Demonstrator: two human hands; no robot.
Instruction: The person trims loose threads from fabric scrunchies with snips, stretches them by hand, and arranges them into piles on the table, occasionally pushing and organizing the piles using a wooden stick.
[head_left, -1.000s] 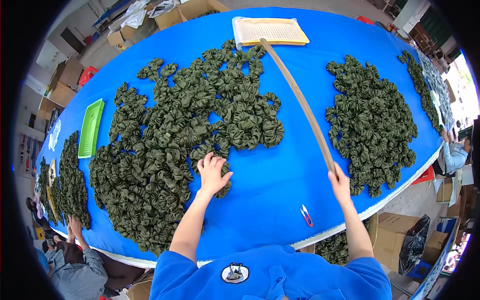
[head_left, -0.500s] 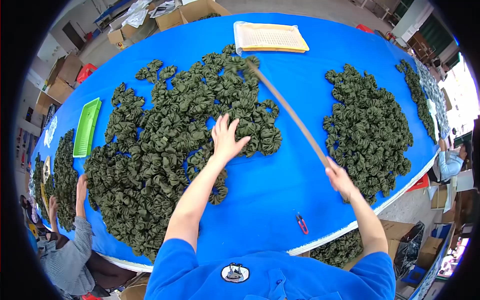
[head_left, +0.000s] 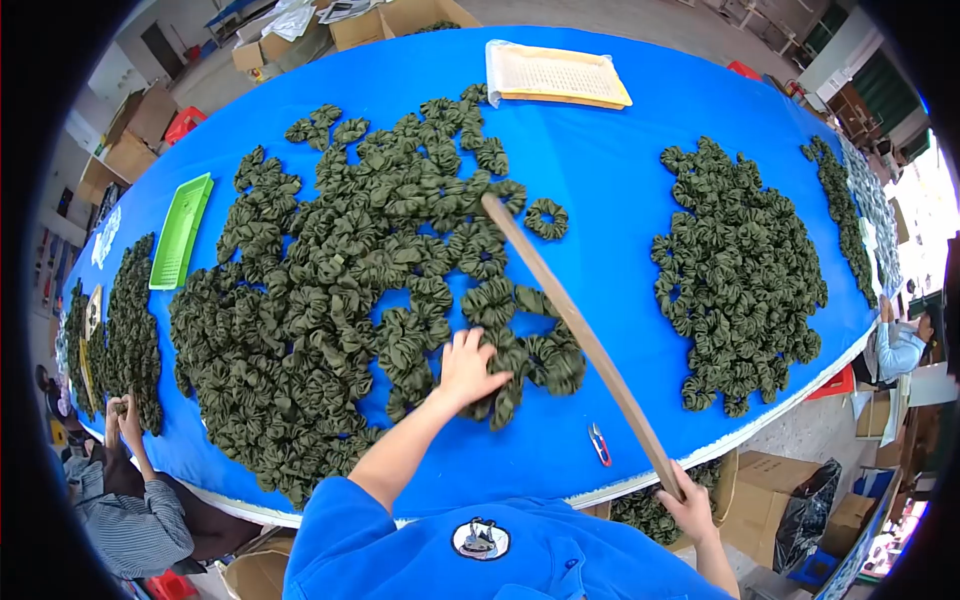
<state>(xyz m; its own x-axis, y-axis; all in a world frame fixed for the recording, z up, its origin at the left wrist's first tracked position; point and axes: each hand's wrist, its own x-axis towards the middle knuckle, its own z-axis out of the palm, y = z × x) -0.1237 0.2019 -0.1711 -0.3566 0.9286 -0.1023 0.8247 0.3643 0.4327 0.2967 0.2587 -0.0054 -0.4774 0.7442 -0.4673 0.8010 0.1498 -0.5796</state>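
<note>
Dark green scrunchies point(head_left: 300, 330) lie in a large heap on the blue tabletop point(head_left: 590, 140). My left hand point(head_left: 468, 372) rests on scrunchies at the heap's near right side, its fingers spread. My right hand point(head_left: 692, 505) is closed round the near end of a long flat wooden stick point(head_left: 590, 345). The stick slants up to the left, its far end at the heap's right part, over or against scrunchies. One scrunchie point(head_left: 546, 218) sits alone just right of the heap. Small red-handled snips point(head_left: 599, 445) lie left of my right hand.
A second scrunchie heap point(head_left: 740, 280) lies at the right. A cream tray point(head_left: 560, 75) is at the far edge, a green tray point(head_left: 181, 232) at the left. One co-worker point(head_left: 130, 510) sits at the left, another point(head_left: 900, 345) at the right. Cardboard boxes point(head_left: 775, 500) stand below the table edge.
The stick and my right hand have come nearer to me. My left hand moved up the heap, then back down. Scrunchies on the heap's right side have shifted nearer and spread apart.
</note>
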